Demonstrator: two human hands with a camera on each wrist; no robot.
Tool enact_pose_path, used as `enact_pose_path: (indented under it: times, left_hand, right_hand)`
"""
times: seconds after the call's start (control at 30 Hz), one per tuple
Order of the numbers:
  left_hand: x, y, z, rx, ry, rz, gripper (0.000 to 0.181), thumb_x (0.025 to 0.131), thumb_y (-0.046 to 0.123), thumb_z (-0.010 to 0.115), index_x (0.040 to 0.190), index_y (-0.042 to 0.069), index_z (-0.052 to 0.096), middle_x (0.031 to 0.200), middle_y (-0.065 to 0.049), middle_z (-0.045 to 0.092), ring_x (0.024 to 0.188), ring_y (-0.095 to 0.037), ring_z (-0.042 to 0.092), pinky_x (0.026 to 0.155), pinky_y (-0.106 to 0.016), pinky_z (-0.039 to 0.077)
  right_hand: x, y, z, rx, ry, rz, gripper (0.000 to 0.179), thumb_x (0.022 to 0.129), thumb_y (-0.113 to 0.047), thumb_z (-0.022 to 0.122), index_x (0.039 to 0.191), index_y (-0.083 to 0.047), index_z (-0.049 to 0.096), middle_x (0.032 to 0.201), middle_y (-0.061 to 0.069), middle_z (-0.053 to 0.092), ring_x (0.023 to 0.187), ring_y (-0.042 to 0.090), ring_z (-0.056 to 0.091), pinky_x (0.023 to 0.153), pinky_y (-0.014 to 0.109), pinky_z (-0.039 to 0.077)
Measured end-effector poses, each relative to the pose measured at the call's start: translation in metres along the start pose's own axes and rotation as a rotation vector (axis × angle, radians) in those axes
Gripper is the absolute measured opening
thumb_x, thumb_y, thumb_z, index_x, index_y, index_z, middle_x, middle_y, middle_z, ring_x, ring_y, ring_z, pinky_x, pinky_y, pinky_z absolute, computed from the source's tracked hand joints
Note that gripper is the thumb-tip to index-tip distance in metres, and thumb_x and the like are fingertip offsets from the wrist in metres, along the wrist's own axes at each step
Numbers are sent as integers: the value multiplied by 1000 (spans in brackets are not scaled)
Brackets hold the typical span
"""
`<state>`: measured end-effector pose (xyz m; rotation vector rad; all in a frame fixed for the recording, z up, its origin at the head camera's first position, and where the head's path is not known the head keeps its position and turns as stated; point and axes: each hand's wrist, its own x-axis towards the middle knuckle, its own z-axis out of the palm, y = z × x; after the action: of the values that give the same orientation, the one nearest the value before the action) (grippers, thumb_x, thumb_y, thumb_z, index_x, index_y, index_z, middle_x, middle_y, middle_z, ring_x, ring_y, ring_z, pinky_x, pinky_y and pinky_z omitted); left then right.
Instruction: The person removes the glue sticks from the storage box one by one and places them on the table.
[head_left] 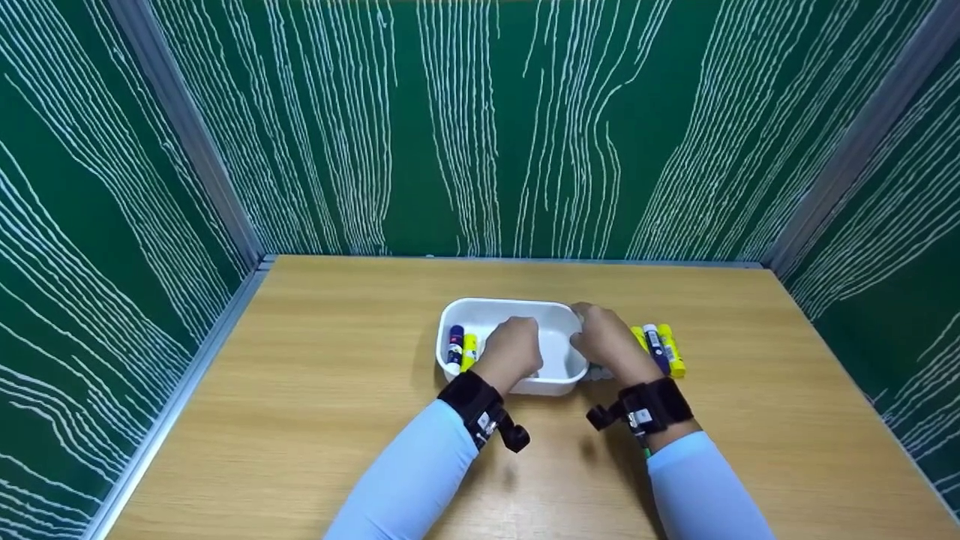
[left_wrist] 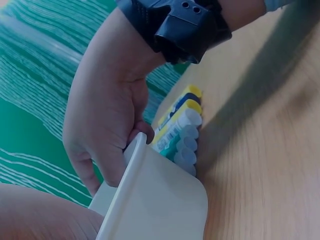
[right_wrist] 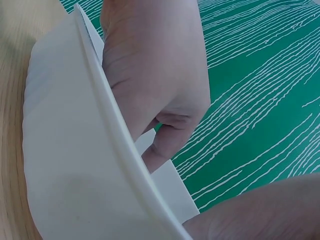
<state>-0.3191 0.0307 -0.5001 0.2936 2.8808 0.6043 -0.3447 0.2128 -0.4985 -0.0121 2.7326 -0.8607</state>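
A white plastic bin (head_left: 555, 384) stands on the wooden table. Inside it at the left end lie a dark blue glue stick (head_left: 456, 343) and a yellow glue stick (head_left: 469, 351). My left hand (head_left: 514, 349) reaches down into the bin, beside these sticks. In the right wrist view its fingers (right_wrist: 172, 140) dip behind the near wall, so I cannot tell whether they hold anything. At the bin's right end, my right hand (head_left: 611, 341) grips the rim, with fingers on both sides of the wall in the left wrist view.
Right of the bin lies a row of glue sticks, with a yellow one (head_left: 671, 351), a dark blue one (head_left: 655, 346) and several pale-ended ones (left_wrist: 186, 147) close to the bin wall. Green panels (head_left: 405, 135) with white lines surround the table (head_left: 337, 390) at back and sides.
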Motion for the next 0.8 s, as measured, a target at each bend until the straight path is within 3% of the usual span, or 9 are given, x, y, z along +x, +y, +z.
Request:
enact_pose_path:
  times: [0.23, 0.43, 0.53, 0.63, 0.8]
  left_hand:
    - [-4, -3, -4, -95, -9, -26, 40, 100, 13, 86, 137, 8, 73, 126, -7, 79, 102, -21, 68, 104, -36, 61]
    - [-7, -9, -12, -233, 1, -47, 54, 102, 18, 84, 153, 9, 69, 146, -9, 76, 115, -21, 69, 112, -39, 60]
    - [-9, -16, -17, -302, 36, -35, 57, 102, 18, 83, 156, 8, 67, 147, -10, 75, 110, -20, 70, 101, -35, 63]
    - [-11, -24, -24, -368, 65, -35, 60, 102, 17, 81, 159, 8, 65, 144, -10, 73, 99, -19, 74, 82, -31, 64]
    - [-16, -36, -37, -476, 72, -81, 61, 103, 15, 79, 161, 13, 63, 142, -8, 69, 83, -16, 73, 65, -26, 58]
  right_hand:
    - [-1, -1, 2, 10, -3, 10, 67, 109, -2, 65, 173, -2, 43, 170, 30, 53, 133, 38, 65, 122, 60, 55]
    - [-1, -1, 2, 4, -5, 28, 68, 110, -3, 64, 174, -3, 42, 172, 29, 52, 133, 38, 65, 119, 58, 57]
    - [-1, 0, 4, -26, 15, -4, 66, 109, -3, 63, 172, -1, 44, 170, 31, 53, 133, 37, 65, 120, 58, 57]
    - [0, 1, 5, -52, 31, -24, 65, 108, -3, 63, 170, 2, 45, 169, 32, 53, 135, 37, 66, 122, 60, 55]
    - [0, 0, 4, -46, 21, 0, 67, 108, -3, 63, 172, 0, 43, 171, 32, 51, 135, 37, 65, 121, 59, 56]
